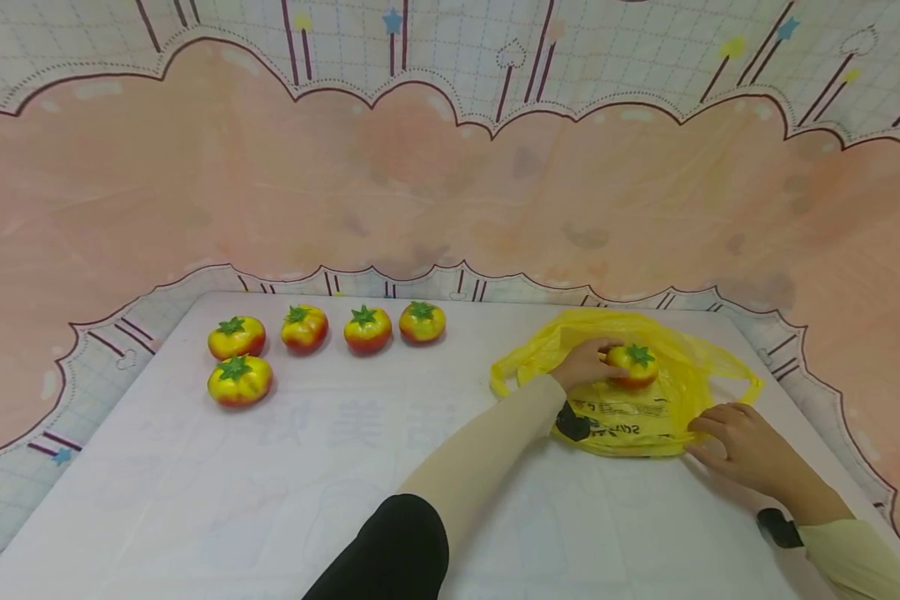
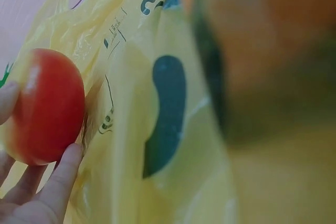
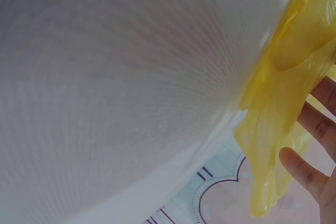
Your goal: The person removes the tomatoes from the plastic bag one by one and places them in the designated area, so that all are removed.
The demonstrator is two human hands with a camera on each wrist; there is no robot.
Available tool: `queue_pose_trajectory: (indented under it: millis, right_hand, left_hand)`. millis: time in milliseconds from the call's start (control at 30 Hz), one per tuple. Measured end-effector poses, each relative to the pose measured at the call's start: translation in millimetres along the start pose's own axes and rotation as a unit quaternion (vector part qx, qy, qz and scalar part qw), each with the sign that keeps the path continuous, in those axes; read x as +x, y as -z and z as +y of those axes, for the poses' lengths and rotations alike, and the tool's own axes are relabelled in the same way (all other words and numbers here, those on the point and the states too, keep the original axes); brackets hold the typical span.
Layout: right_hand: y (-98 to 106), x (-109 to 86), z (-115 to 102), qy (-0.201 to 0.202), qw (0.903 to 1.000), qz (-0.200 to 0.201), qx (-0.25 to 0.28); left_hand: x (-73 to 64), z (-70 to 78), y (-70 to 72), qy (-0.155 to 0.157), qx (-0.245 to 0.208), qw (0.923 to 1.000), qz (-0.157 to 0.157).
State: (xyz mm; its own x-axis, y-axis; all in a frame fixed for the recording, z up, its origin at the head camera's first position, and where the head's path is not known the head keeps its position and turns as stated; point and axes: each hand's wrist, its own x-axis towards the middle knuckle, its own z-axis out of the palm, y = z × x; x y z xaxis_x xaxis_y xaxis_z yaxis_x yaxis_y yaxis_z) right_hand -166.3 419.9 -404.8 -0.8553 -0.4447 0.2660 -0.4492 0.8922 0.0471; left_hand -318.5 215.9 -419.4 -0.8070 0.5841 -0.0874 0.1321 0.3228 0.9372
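A yellow plastic bag (image 1: 622,417) with dark print lies spread on the right side of the table. Over its mouth, my left hand (image 1: 587,363) grips a tomato (image 1: 633,367), yellow and red with a green leafy top. The left wrist view shows this tomato (image 2: 50,106) between the thumb and fingers, close against the yellow film. At the bag's near right edge is my right hand (image 1: 742,442), its fingers and thumb holding the film. In the right wrist view some fingertips (image 3: 315,121) go behind the bag's film.
Several more tomatoes stand at the back left of the white table (image 1: 307,500): one tomato (image 1: 240,381) sits in front, the others in a row behind it, ending with a tomato (image 1: 422,322). A patterned cloth (image 1: 420,192) hangs behind the table.
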Motion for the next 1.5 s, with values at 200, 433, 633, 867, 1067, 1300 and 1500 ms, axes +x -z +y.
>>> queue_pose_trajectory:
  millis: [200, 433, 633, 867, 1067, 1300, 1500]
  right_hand:
    - [-0.4, 1.1, 0.5, 0.001, 1.0000, 0.000, -0.004]
    - [1.3, 1.0, -1.0, -0.023, 0.9991, -0.037, 0.005]
    - [3.8, 1.7, -3.3, -0.043, 0.9976, -0.054, 0.007]
    - [4.8, 2.5, -4.3, -0.056, 0.9956, -0.074, 0.015]
    - [5.2, 2.3, -4.5, -0.061, 0.9949, -0.079, 0.014]
    - [3.0, 2.4, -4.5, -0.062, 0.9949, -0.079, 0.014]
    - [4.0, 2.3, -5.7, -0.063, 0.9950, -0.077, 0.007]
  left_hand:
    - [-3.4, 2.0, 1.3, 0.014, -0.008, 0.9998, 0.011]
    - [-6.1, 7.6, 3.4, 0.023, -0.071, 0.9972, 0.010]
    - [-7.1, 11.9, 5.0, 0.012, -0.078, 0.9969, 0.006]
    - [-15.5, 18.7, 9.6, 0.002, -0.085, 0.9963, -0.007]
    - [-25.7, 23.7, 17.1, -0.010, -0.104, 0.9944, -0.016]
    - [-35.6, 23.2, 29.1, -0.028, -0.106, 0.9935, -0.031]
    - [-48.5, 22.5, 42.7, -0.042, -0.093, 0.9938, -0.045]
